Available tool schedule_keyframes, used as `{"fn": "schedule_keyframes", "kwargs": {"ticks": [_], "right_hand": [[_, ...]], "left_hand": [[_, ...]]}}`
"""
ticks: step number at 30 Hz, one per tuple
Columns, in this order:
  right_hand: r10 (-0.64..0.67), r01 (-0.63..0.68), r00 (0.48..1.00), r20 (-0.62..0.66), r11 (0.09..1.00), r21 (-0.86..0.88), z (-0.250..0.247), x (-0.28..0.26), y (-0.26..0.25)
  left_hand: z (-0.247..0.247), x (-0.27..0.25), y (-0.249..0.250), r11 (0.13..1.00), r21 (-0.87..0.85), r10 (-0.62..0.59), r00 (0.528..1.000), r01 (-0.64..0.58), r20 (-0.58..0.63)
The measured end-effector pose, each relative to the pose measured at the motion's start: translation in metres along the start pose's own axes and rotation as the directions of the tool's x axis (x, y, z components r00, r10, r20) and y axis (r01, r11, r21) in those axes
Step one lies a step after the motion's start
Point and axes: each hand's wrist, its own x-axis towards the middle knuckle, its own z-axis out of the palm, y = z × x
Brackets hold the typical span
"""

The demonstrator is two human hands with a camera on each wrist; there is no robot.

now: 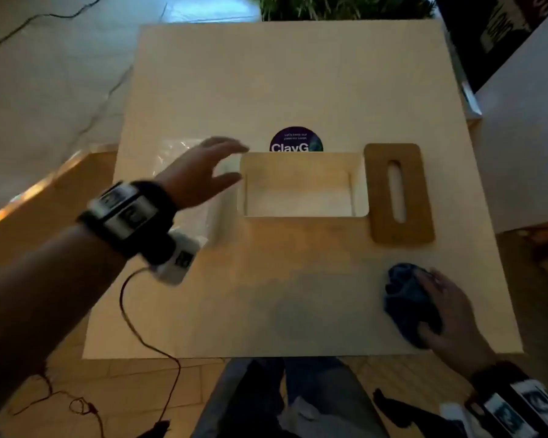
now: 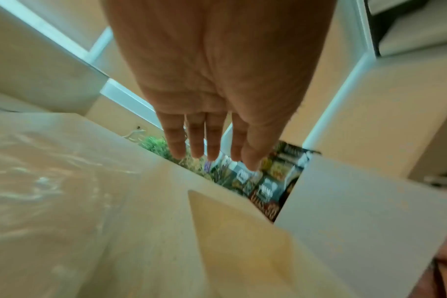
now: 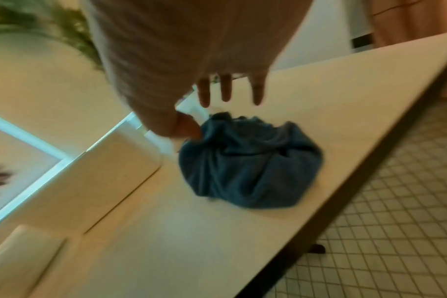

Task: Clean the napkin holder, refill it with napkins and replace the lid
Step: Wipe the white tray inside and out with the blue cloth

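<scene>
The napkin holder (image 1: 304, 184) sits empty mid-table, its lid (image 1: 398, 192) just right of it. The left hand (image 1: 203, 170), fingers spread wide, hovers over the wrapped napkins (image 1: 184, 153) at the holder's left; it should grasp the whole stack squarely. The right hand (image 1: 446, 311) rests loosely on the blue cloth (image 1: 405, 295).

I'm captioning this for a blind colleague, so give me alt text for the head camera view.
An open, empty wooden napkin holder sits mid-table, its slotted lid lying flat to its right. The left hand reaches open over a plastic-wrapped napkin pack beside the holder, while the right hand rests on a crumpled blue cloth.
</scene>
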Motion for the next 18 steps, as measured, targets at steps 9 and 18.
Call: {"fn": "schedule_keyframes", "kwargs": {"ticks": [9,18], "right_hand": [[-0.032,0.066,0.99,0.137,0.964,-0.257,0.032,0.012,0.018],[0.209,-0.206,0.973,-0.093,0.977,0.048,0.029,0.025,0.003]], "left_hand": [[0.044,0.079,0.006,0.938,0.3,-0.255,0.931,0.173,0.262],[0.061,0.045,-0.005,0.961,0.12,-0.277,0.894,0.25,0.352]]}}
